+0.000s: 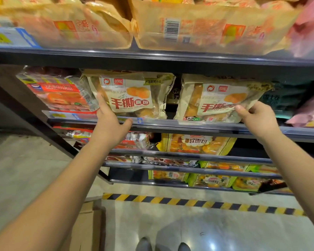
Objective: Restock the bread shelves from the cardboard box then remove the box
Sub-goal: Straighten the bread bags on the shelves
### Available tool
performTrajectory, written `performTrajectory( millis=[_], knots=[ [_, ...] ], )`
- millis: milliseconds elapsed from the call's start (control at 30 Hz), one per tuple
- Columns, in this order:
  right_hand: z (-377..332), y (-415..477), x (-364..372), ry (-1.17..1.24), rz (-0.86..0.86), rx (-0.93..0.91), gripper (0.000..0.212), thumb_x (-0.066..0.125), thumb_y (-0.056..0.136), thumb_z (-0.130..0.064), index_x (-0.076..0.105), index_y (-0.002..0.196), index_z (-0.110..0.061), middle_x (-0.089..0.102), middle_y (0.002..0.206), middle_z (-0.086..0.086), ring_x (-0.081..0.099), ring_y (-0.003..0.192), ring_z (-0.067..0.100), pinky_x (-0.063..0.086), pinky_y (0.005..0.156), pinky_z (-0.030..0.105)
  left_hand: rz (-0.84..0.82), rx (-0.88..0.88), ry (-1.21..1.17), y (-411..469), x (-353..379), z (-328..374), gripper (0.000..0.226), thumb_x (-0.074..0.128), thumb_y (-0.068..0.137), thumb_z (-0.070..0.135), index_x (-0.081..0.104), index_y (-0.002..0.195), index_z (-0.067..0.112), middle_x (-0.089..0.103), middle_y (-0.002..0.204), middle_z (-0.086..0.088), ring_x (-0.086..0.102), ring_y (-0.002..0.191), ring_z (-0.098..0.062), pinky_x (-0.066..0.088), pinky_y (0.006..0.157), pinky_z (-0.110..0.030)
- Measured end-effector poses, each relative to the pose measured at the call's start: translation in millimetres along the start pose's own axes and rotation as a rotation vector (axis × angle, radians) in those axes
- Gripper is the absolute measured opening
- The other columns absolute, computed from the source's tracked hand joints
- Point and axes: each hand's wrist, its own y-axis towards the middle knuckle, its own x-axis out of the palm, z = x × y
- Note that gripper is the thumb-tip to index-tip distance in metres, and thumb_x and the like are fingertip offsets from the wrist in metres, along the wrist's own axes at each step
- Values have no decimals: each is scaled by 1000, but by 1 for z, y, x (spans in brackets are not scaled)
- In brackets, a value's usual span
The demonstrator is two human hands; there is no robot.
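Both hands are up at the 2nd shelf [188, 125] from the top. The left hand [110, 124] is flat & open, its fingers [101, 101] straight, touching the left side of the left bread bag [134, 98]. It holds nothing, it just pushes or steadies the bag. The right hand [259, 117] has its fingers [243, 108] curled on the low right corner of the right bread bag [219, 100], pinching it. Both bags stand up at the front edge of the shelf, w/ a small dark gap between them. The cardboard box [87, 227] sits on the floor [207, 223] low on the left, near the person's shoes [144, 244]. Only part of it shows, so can't tell if any bread is inside. I think the job is partly done: the shelves look pretty full & these 2 bags are getting set straight. To do, prob.: check the box, put out any bags in it, then take the box away
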Motion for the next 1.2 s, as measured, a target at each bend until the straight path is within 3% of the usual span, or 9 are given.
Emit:
performTrajectory(
  millis=[100,167,233,300,400,667,800,1100,1200],
  knots=[
    [-5,-2,3,-26,-41,-23,39,60,101,-41,57,76,-12,59,75,7,53,74,28,39,64,35,-1,5,9,1,0,-1,114,76,89,29,-12,161,25,31,159,-13,45,138,-28,38,113,-43],
    [-12,-6,7,-60,-49,-51,41,59,102,-41,47,68,-21,50,69,-1,46,65,19,34,58,30,-4,6,11,3,1,-2,112,76,88,30,-10,160,28,33,157,-13,47,137,-28,40,113,-46],
    [-14,-8,10,-74,-52,-88,34,58,103,-41,54,76,-21,55,75,-3,49,69,17,37,62,31,-8,4,4,4,0,-3,111,76,88,28,-8,160,28,34,157,-13,46,138,-28,40,115,-47],
    [-13,-9,12,-80,-48,-122,27,57,102,-43,67,99,-17,65,91,-1,58,85,22,45,76,35,-17,4,-3,4,0,-3,114,76,88,24,-11,161,26,32,158,-12,45,139,-26,38,117,-47],
    [-13,-12,14,-64,-56,-143,34,56,102,-45,70,115,-17,72,106,3,64,98,26,53,89,44,-17,9,-5,2,-1,-3,115,76,88,20,-13,161,25,29,160,-12,44,140,-24,36,117,-44],
    [-15,-11,13,-6,-133,-97,40,55,101,-50,63,127,-21,67,109,-3,59,98,20,48,87,39,-8,4,-29,-1,-3,-3,117,75,89,18,-17,161,27,32,160,-11,41,143,-23,33,119,-43],
    [-13,-13,12,62,-131,-72,38,60,99,-51,62,126,-25,69,120,-6,64,110,19,52,98,45,-5,-18,-21,-4,-5,1,115,75,89,18,-14,161,27,32,159,-12,43,140,-23,34,115,-40],
    [-14,-16,8,22,-111,-14,48,68,95,-43,56,131,-15,67,130,2,63,118,24,51,101,46,-12,-34,40,-22,-11,16,105,75,90,21,-1,162,18,29,159,-12,43,137,-25,35,108,-35],
    [-14,-18,3,-2,-120,-2,53,70,94,-43,53,134,-13,63,134,3,61,123,22,49,100,41,-23,-71,104,-37,-12,32,99,74,91,24,4,161,14,26,157,-15,45,135,-32,41,108,-43]
  ],
)
